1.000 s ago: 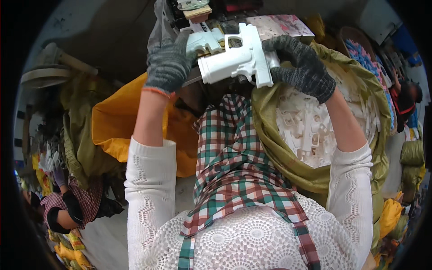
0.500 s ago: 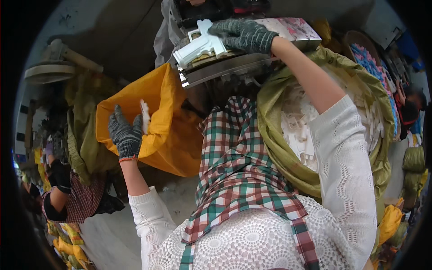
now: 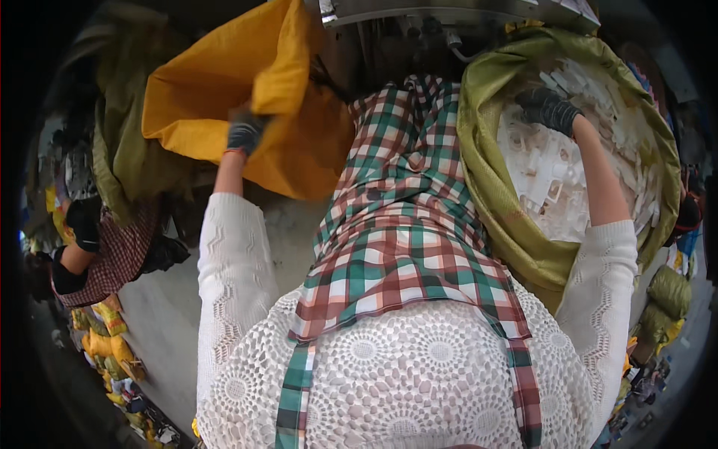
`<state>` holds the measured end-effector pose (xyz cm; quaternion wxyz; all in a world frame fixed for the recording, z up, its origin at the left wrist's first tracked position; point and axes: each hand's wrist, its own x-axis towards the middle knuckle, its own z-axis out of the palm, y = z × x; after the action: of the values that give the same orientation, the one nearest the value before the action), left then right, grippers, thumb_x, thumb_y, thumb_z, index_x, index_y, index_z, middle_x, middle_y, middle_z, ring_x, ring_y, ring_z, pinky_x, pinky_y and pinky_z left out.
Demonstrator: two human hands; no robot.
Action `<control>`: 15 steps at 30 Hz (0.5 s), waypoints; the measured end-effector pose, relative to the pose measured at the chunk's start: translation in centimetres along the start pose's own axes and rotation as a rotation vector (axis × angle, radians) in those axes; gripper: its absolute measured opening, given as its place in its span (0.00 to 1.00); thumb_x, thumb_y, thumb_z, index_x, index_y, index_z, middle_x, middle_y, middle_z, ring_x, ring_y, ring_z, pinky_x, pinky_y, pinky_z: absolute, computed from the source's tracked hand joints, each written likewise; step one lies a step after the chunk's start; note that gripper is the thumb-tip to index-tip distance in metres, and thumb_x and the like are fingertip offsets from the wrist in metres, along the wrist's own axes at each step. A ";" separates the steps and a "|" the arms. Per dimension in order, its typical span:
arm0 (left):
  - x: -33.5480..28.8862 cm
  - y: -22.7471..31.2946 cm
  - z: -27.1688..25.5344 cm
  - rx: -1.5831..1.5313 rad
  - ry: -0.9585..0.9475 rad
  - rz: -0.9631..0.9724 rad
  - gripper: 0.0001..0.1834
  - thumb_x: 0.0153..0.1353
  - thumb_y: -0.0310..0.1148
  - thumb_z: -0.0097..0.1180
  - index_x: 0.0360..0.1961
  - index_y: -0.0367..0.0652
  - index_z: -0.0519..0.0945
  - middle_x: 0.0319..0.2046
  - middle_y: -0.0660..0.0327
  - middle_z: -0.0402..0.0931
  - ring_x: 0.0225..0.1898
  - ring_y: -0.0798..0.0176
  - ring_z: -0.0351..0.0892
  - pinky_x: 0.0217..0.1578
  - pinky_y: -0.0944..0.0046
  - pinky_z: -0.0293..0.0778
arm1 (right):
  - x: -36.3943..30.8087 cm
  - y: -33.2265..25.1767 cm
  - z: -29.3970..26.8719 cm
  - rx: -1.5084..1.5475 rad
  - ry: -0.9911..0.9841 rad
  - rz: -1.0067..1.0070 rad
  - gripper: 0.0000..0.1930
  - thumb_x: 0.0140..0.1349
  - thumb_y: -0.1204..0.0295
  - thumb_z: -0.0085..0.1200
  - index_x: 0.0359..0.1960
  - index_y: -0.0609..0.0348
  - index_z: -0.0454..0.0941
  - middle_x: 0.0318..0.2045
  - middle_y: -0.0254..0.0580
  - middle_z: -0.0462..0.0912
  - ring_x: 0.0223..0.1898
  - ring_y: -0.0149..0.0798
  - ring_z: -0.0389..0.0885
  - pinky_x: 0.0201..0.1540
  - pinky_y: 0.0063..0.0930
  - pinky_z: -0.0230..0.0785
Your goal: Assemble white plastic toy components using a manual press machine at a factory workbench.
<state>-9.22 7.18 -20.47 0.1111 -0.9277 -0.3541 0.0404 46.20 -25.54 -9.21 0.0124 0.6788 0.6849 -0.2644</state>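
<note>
My left hand (image 3: 248, 130), in a dark grey knit glove, is at the near rim of a yellow-orange sack (image 3: 198, 93). Motion smears its fingers, so their hold does not show. On the right, my right hand (image 3: 550, 110), gloved alike, reaches into an olive-green sack (image 3: 485, 142). It touches the heap of white plastic parts (image 3: 552, 166) there, some of them toy-gun-shaped pieces. Its fingertips point down among the parts and are partly hidden. Whether they grip one I cannot tell.
A metal machine edge (image 3: 441, 9) crosses the top, ahead of my checked apron (image 3: 404, 217). Another olive sack (image 3: 123, 153) stands left of the yellow one. At far left a co-worker's gloved hand (image 3: 84, 222) shows. Several bundles (image 3: 112, 340) lie on the floor.
My right hand has left the white toy-gun piece on the machine and come down into the olive-green sack. My left hand has shifted to the yellow sack's rim. The view has tilted lower.
</note>
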 end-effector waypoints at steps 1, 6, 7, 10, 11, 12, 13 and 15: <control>0.6 -1.1 -3.5 0.123 -0.174 -0.035 0.17 0.65 0.35 0.39 0.50 0.37 0.70 0.31 0.56 0.75 0.33 0.54 0.73 0.38 0.54 0.69 | -0.1 0.7 0.2 0.005 -0.009 0.014 0.17 0.53 0.69 0.52 0.47 0.54 0.75 0.47 0.41 0.75 0.49 0.43 0.72 0.51 0.32 0.65; -2.7 -2.3 -14.2 -0.774 0.220 -0.325 0.15 0.58 0.30 0.49 0.46 0.37 0.75 0.35 0.51 0.77 0.34 0.56 0.75 0.37 0.61 0.70 | 0.2 -2.5 -0.3 -0.020 -0.014 0.105 0.22 0.55 0.66 0.52 0.52 0.58 0.70 0.49 0.46 0.74 0.49 0.46 0.72 0.53 0.36 0.63; -2.8 -2.8 -13.2 -0.797 0.090 -0.292 0.15 0.58 0.30 0.49 0.47 0.42 0.76 0.35 0.49 0.76 0.34 0.54 0.75 0.37 0.60 0.69 | 0.1 -2.7 -0.4 -0.037 0.119 0.005 0.23 0.55 0.63 0.52 0.52 0.58 0.70 0.50 0.47 0.74 0.49 0.49 0.72 0.53 0.38 0.63; -3.5 -1.3 -8.6 -0.405 -0.245 0.026 0.22 0.54 0.41 0.58 0.45 0.35 0.76 0.36 0.45 0.76 0.36 0.45 0.74 0.40 0.54 0.68 | 3.6 -2.1 1.3 -0.074 0.002 0.085 0.26 0.49 0.59 0.53 0.50 0.60 0.71 0.45 0.53 0.76 0.47 0.52 0.73 0.52 0.39 0.63; -3.3 0.3 -7.9 -0.406 -0.274 -0.043 0.24 0.54 0.43 0.58 0.46 0.35 0.75 0.40 0.46 0.76 0.41 0.45 0.74 0.41 0.55 0.68 | 4.1 -0.2 3.0 -0.071 0.057 0.030 0.26 0.47 0.60 0.54 0.48 0.61 0.72 0.42 0.56 0.76 0.46 0.53 0.73 0.51 0.39 0.64; -2.3 3.6 -10.0 -0.480 -0.289 -0.185 0.25 0.53 0.43 0.59 0.45 0.35 0.75 0.40 0.46 0.76 0.42 0.46 0.75 0.42 0.56 0.69 | 3.8 0.1 3.4 -0.025 0.016 0.077 0.26 0.46 0.59 0.54 0.47 0.61 0.73 0.43 0.55 0.77 0.46 0.52 0.74 0.50 0.38 0.65; -1.7 6.4 -12.3 -0.550 -0.303 -0.327 0.26 0.52 0.44 0.60 0.45 0.34 0.75 0.41 0.46 0.76 0.44 0.47 0.75 0.42 0.58 0.69 | 3.6 -0.1 3.6 0.020 -0.018 0.124 0.25 0.46 0.58 0.55 0.45 0.61 0.75 0.43 0.54 0.77 0.45 0.51 0.75 0.48 0.38 0.67; -2.6 5.4 -11.3 -0.906 -0.296 -0.275 0.26 0.52 0.43 0.61 0.45 0.33 0.74 0.41 0.47 0.77 0.44 0.49 0.75 0.43 0.60 0.69 | 3.4 -1.6 3.2 -0.051 -0.034 0.194 0.25 0.42 0.60 0.57 0.44 0.60 0.76 0.40 0.54 0.78 0.43 0.51 0.76 0.46 0.38 0.68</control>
<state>-5.92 -0.45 -10.80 -0.3506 -0.8117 -0.4671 -0.0016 43.31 -23.52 -12.64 0.0670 0.7367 0.6223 -0.2560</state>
